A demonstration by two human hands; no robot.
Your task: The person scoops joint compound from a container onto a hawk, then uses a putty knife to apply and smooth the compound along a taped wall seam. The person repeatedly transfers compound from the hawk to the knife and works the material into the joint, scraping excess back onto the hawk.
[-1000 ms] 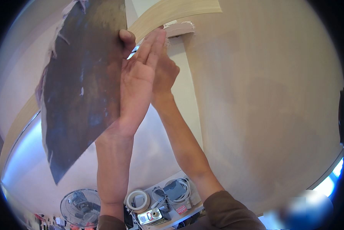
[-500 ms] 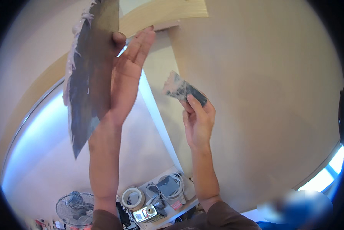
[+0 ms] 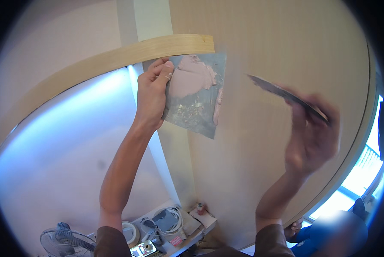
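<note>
My left hand grips the left edge of a flat grey putty board, thumb on its face. Pinkish putty is spread thickly over the board's upper part, with a ridge along its right edge. The board is just below the end of a curved wooden trim strip; whether they touch I cannot tell. To the right, my right hand, blurred by motion, is closed on a thin dark putty scraper. The scraper is seen nearly edge-on, pointing up and left, apart from the board and in front of a wood-grain panel.
Below stands a low shelf with coiled white cable, a tape roll and a small bottle. A fan is at lower left. Another person in blue is at lower right, near a bright window.
The board has turned from nearly edge-on to show its putty-covered face, and moved right. My right hand has swung right with the scraper, which now appears edge-on. The view has shifted.
</note>
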